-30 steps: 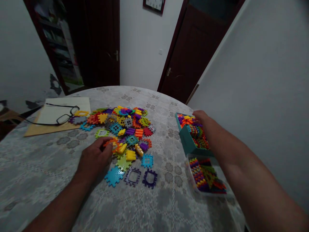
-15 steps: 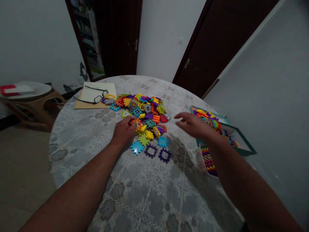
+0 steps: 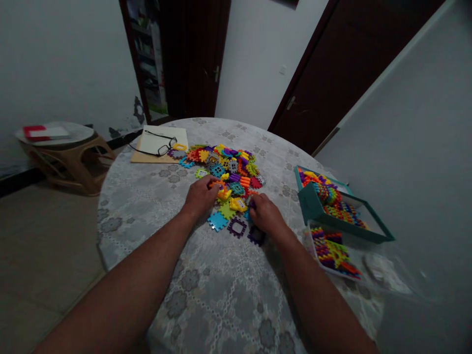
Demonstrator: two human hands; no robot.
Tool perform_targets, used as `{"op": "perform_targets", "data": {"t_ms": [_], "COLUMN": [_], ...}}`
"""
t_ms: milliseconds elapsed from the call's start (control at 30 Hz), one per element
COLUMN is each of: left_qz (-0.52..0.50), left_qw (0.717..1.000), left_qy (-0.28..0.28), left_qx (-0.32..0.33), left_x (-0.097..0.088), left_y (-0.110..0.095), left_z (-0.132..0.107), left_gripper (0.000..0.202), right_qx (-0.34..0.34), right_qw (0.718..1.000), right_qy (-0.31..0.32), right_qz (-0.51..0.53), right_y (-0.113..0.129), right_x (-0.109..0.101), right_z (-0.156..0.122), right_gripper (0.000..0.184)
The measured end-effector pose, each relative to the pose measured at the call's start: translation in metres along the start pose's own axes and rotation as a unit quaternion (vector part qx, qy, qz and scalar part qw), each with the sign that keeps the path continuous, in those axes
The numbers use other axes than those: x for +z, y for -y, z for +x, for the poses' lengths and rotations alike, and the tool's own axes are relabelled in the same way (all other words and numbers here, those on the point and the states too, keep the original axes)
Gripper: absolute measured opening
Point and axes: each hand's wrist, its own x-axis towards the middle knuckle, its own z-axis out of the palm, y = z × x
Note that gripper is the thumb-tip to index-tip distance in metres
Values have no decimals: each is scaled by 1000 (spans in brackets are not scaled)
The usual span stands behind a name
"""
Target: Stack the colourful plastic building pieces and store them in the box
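Note:
My left hand (image 3: pixel 202 197) is at the near left of a pile of colourful plastic interlocking building pieces (image 3: pixel 233 167). Its fingers are curled on an orange building piece (image 3: pixel 218 184), beside some yellow ones. On the pile's near right side, my right hand (image 3: pixel 266 214) is closed, fingertips pinched on a purple building piece (image 3: pixel 252 203) that they mostly cover. Between the hands lie a yellow piece (image 3: pixel 238 204) and a lime green piece (image 3: pixel 226 210). Closer to me are a flat blue piece (image 3: pixel 217 221) and two dark purple square frames (image 3: pixel 236 234), one partly under my right hand.
Eyeglasses (image 3: pixel 162 150) rest on a paper pad (image 3: pixel 147 158) at the far left of the round table. On the right stand a green box (image 3: pixel 313 206) and a clear plastic tub (image 3: pixel 313 250), both holding colourful pieces. Beyond the table's left edge is a stool (image 3: pixel 70 164).
My right hand has come down and left from above the table's right side to the near edge of the pile and closed. My left hand stays on the orange piece. The view has shifted slightly.

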Motion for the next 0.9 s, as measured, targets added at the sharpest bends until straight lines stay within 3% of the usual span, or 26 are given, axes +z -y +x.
{"op": "perform_targets", "data": {"t_ms": [133, 233, 333, 400, 500, 600, 733, 833, 900], "left_qz": [-19, -22, -24, -21, -11, -7, -6, 9, 41], "left_qw": [999, 998, 997, 997, 997, 994, 991, 994, 998], "left_qy": [-35, -63, -71, -71, -73, -98, -119, -97, -54], "left_qx": [-18, -21, -18, -17, -26, -45, -67, -43, -14], "left_x": [-4, -7, -7, -6, -7, -9, -9, -7, -5], "left_y": [0, 1, 2, 2, 0, 2, 7, 7, 6], "left_z": [2, 3, 2, 2, 2, 3, 5, 3, 0], "left_gripper": [33, 34, 33, 33, 32, 32, 31, 28, 23], "right_qx": [51, 88, 53, -22, -108, -80, -35, -46, -54], "right_qw": [985, 937, 917, 938, 979, 997, 999, 998, 997], "right_qy": [-84, -148, -126, -104, -61, 2, 9, -12, -26], "right_qz": [143, 305, 375, 331, 163, 20, -37, -47, -44], "right_y": [-9, -8, 5, 18, 39, 50, 48, 41, 37], "right_x": [2, 2, 1, 1, 2, 4, 5, 7, 11], "right_z": [-5, -6, -8, -10, -13, -12, -10, -11, -11], "right_gripper": [25, 39, 41, 35, 39, 48, 39, 35, 31]}}
